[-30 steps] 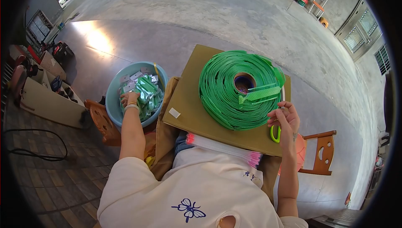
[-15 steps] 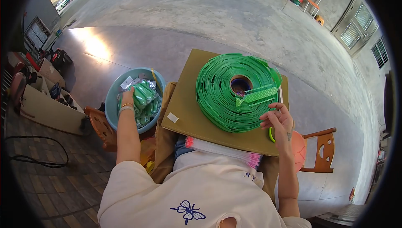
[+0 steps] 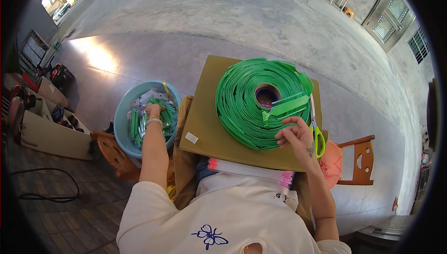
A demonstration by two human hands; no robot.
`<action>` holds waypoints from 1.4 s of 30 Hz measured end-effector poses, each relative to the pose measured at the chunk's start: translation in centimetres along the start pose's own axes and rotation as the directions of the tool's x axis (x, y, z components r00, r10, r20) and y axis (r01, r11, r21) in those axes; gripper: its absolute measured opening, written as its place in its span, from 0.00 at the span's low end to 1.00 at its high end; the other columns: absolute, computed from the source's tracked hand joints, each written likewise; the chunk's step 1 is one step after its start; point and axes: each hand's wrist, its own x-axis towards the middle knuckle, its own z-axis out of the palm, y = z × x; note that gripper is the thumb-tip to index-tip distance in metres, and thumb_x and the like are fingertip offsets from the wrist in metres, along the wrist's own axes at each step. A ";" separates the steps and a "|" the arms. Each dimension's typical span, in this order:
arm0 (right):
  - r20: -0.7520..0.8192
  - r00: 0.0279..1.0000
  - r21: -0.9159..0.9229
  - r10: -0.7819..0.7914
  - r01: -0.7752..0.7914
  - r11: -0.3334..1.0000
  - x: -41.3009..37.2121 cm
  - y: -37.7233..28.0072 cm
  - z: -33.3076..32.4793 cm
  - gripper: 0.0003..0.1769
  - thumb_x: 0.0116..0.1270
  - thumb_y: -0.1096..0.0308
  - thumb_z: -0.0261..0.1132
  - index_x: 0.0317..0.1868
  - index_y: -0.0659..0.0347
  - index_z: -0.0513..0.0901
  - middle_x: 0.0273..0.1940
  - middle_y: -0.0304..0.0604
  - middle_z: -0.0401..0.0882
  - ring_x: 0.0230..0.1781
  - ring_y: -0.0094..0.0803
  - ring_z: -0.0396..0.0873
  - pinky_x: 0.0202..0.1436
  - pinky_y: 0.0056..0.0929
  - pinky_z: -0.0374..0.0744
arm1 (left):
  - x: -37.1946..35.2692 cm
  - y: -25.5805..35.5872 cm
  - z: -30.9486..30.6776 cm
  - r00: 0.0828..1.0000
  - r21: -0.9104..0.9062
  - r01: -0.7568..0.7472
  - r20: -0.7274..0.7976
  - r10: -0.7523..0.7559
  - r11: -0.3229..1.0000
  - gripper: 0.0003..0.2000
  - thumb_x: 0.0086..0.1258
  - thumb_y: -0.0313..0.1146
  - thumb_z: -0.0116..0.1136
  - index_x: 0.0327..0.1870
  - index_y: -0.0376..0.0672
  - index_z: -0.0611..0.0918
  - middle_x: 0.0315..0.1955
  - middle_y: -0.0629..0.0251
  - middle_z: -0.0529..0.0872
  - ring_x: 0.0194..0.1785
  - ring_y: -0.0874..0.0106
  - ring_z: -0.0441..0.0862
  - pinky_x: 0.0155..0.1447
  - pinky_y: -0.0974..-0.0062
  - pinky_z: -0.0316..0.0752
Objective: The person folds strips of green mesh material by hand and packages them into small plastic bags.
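My left hand (image 3: 154, 111) reaches into a light blue basin (image 3: 122, 135) and touches small clear packets with green contents (image 3: 136, 122). Its fingertips are hidden among the packets, so its grip cannot be made out. My right hand (image 3: 299, 138) hovers over the right edge of a big coil of green dotted strip (image 3: 242, 119), fingers loosely bent and apart, holding nothing visible. Scissors with lime-green handles (image 3: 320, 143) lie just right of that hand. The coil lies flat on an olive-brown board (image 3: 212, 149), with a loose strip end (image 3: 291, 106) across its core.
White sticks with pink ends (image 3: 251, 170) lie across my lap below the board. A pink basin (image 3: 331, 163) rests on a wooden chair (image 3: 363, 163) to the right. Another wooden chair (image 3: 113, 154) stands by the blue basin. A black cable (image 3: 51, 198) loops on the floor at left.
My left hand has shifted right within the basin, exposing more packets on its left. My right hand has moved slightly left and down, uncovering the scissors. The view has turned slightly.
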 end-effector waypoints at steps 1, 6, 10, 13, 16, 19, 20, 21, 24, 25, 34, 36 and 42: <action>0.014 1.000 -0.002 0.005 -0.005 1.000 0.0 0.0 0.2 0.12 0.68 0.74 0.55 0.50 0.67 0.69 0.33 0.44 0.82 0.30 0.23 0.79 0.33 0.20 0.78 | 0.1 0.0 -0.1 0.999 0.020 -0.013 -0.032 0.014 1.000 0.39 0.40 0.40 0.79 0.55 0.32 0.74 0.56 0.50 0.76 0.58 0.58 0.76 0.60 0.63 0.72; 0.014 0.998 -0.008 -0.063 0.063 0.998 -0.1 -0.7 -0.1 0.12 0.68 0.74 0.55 0.51 0.67 0.70 0.34 0.45 0.82 0.31 0.23 0.79 0.34 0.19 0.77 | 4.1 -3.3 -1.8 0.913 -0.178 -0.403 -0.007 0.408 0.898 0.31 0.42 0.33 0.77 0.49 0.29 0.77 0.42 0.53 0.84 0.40 0.61 0.84 0.43 0.68 0.78; -0.142 0.891 -0.467 -0.431 0.324 0.823 1.1 -0.8 -2.4 0.15 0.66 0.77 0.56 0.53 0.64 0.70 0.34 0.44 0.82 0.33 0.30 0.80 0.37 0.23 0.79 | -1.4 -2.8 -10.5 0.911 -0.585 -0.182 0.203 0.360 0.790 0.12 0.52 0.24 0.70 0.36 0.33 0.82 0.30 0.58 0.84 0.29 0.67 0.82 0.29 0.68 0.78; 0.090 0.723 -0.858 -0.685 0.405 0.315 3.2 -1.9 -3.9 0.26 0.57 0.85 0.52 0.57 0.60 0.70 0.42 0.47 0.80 0.49 0.42 0.76 0.52 0.35 0.74 | -3.4 -2.6 -15.2 0.827 -0.748 -0.197 0.220 0.517 0.634 0.14 0.56 0.26 0.68 0.42 0.33 0.79 0.34 0.59 0.83 0.32 0.67 0.82 0.33 0.68 0.78; 0.265 0.714 -0.908 -0.648 0.411 0.081 6.6 -0.5 -4.7 0.31 0.51 0.88 0.51 0.58 0.58 0.70 0.45 0.47 0.77 0.55 0.45 0.71 0.61 0.42 0.67 | -6.5 -0.4 -18.4 0.749 -0.818 -0.252 0.173 0.639 0.517 0.16 0.59 0.28 0.66 0.47 0.34 0.77 0.37 0.60 0.83 0.36 0.68 0.82 0.38 0.70 0.78; 0.250 0.813 -0.926 -0.526 0.360 0.117 8.8 1.4 -6.1 0.33 0.47 0.88 0.53 0.57 0.57 0.70 0.44 0.47 0.75 0.54 0.47 0.70 0.65 0.45 0.64 | -11.5 2.7 -18.4 0.653 -0.843 -0.334 0.117 0.748 0.423 0.16 0.61 0.28 0.65 0.48 0.35 0.76 0.39 0.62 0.83 0.39 0.70 0.81 0.43 0.72 0.78; 0.242 0.818 -0.910 -0.522 0.378 0.170 8.9 1.5 -6.8 0.32 0.47 0.88 0.53 0.55 0.57 0.72 0.41 0.47 0.76 0.52 0.47 0.71 0.62 0.44 0.66 | -13.7 4.0 -18.0 0.624 -0.856 -0.334 0.113 0.773 0.395 0.16 0.61 0.29 0.65 0.48 0.35 0.76 0.39 0.62 0.83 0.39 0.70 0.81 0.44 0.73 0.78; 0.233 0.826 -0.891 -0.514 0.393 0.227 8.8 1.7 -7.6 0.30 0.47 0.88 0.54 0.53 0.58 0.75 0.39 0.47 0.76 0.49 0.47 0.72 0.60 0.43 0.68 | -15.5 5.1 -17.3 0.597 -0.866 -0.332 0.114 0.794 0.373 0.16 0.61 0.29 0.65 0.48 0.35 0.76 0.39 0.63 0.83 0.39 0.71 0.81 0.45 0.73 0.78; 0.236 0.876 -0.796 -0.420 0.423 0.434 6.9 1.0 -10.7 0.18 0.47 0.85 0.57 0.39 0.60 0.81 0.34 0.46 0.77 0.42 0.45 0.74 0.51 0.38 0.72 | -19.0 8.3 -15.0 0.420 -0.904 -0.214 0.257 0.870 0.370 0.17 0.61 0.30 0.65 0.50 0.36 0.76 0.39 0.64 0.83 0.40 0.72 0.81 0.45 0.73 0.77; 0.217 0.881 -0.793 -0.419 0.410 0.451 6.2 1.3 -11.7 0.15 0.46 0.85 0.58 0.35 0.60 0.81 0.33 0.45 0.77 0.41 0.44 0.74 0.48 0.37 0.72 | -20.3 9.3 -14.0 0.376 -0.901 -0.208 0.287 0.881 0.382 0.18 0.61 0.31 0.66 0.49 0.37 0.76 0.39 0.64 0.83 0.40 0.72 0.81 0.46 0.73 0.77; 0.234 0.813 -0.798 -0.533 0.474 0.373 0.5 8.1 -9.5 0.11 0.49 0.78 0.58 0.35 0.62 0.82 0.38 0.46 0.79 0.44 0.45 0.76 0.47 0.36 0.75 | -28.3 14.3 -8.0 0.184 -0.901 -0.014 0.423 0.887 0.433 0.17 0.61 0.33 0.66 0.48 0.39 0.78 0.41 0.65 0.83 0.42 0.74 0.81 0.47 0.73 0.77; 0.306 0.879 -0.827 -0.367 0.436 0.355 -1.4 6.9 -6.5 0.18 0.50 0.80 0.56 0.42 0.59 0.80 0.41 0.45 0.78 0.48 0.42 0.75 0.47 0.36 0.76 | -29.8 14.5 -6.6 0.209 -0.900 0.054 0.434 0.877 0.432 0.16 0.61 0.34 0.66 0.48 0.39 0.78 0.41 0.65 0.83 0.42 0.74 0.81 0.47 0.74 0.77; 0.219 0.965 -0.763 -0.147 0.263 0.590 -5.9 -3.4 -5.8 0.25 0.55 0.68 0.65 0.55 0.60 0.76 0.54 0.45 0.76 0.60 0.45 0.71 0.51 0.32 0.77 | -33.4 13.5 -3.6 0.208 -0.898 0.174 0.435 0.876 0.405 0.18 0.61 0.31 0.66 0.51 0.40 0.75 0.43 0.67 0.82 0.47 0.73 0.79 0.52 0.71 0.76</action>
